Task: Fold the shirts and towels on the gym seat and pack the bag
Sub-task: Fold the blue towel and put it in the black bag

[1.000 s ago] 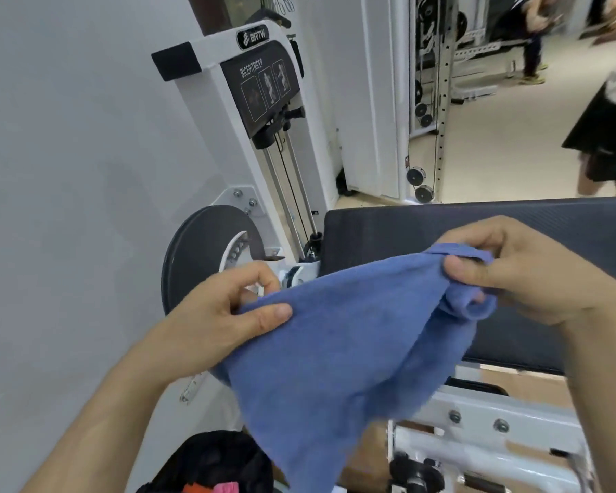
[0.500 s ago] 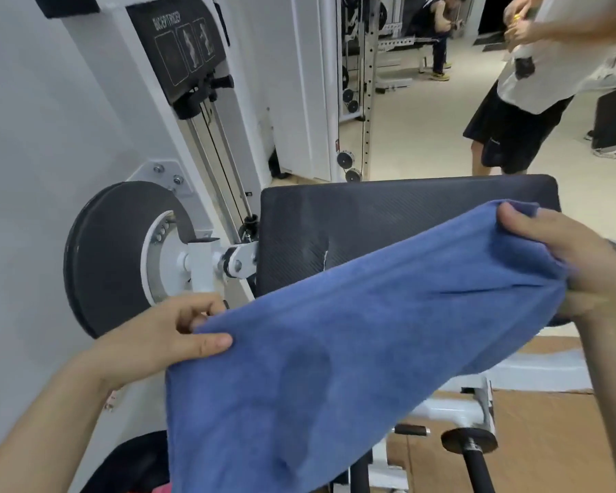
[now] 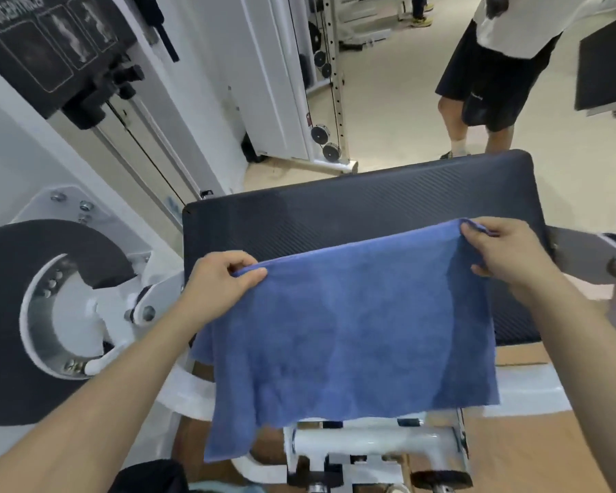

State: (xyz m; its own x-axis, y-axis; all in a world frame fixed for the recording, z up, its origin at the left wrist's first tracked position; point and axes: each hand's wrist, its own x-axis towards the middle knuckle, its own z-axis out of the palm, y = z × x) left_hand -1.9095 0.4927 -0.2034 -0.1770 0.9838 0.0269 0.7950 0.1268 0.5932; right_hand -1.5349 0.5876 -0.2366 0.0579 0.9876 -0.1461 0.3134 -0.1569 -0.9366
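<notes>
A blue towel [image 3: 349,336] is stretched out over the black padded gym seat [image 3: 335,208], its lower part hanging past the pad's near edge. My left hand [image 3: 217,286] pinches the towel's top left corner between thumb and fingers. My right hand [image 3: 505,250] grips the top right corner. The top edge runs taut between the two hands, slanting up to the right. A dark bag [image 3: 150,476] shows at the bottom left edge, mostly cut off.
The white machine frame with a black round cam [image 3: 25,314] stands to the left. A white cable tower [image 3: 299,83] is behind. A person in black shorts [image 3: 484,72] stands on the floor beyond the seat. White frame tubes [image 3: 370,443] lie under the pad.
The towel has gone from bunched to spread wide between my hands, and both hands have moved forward over the seat pad. My view has tilted down and to the right.
</notes>
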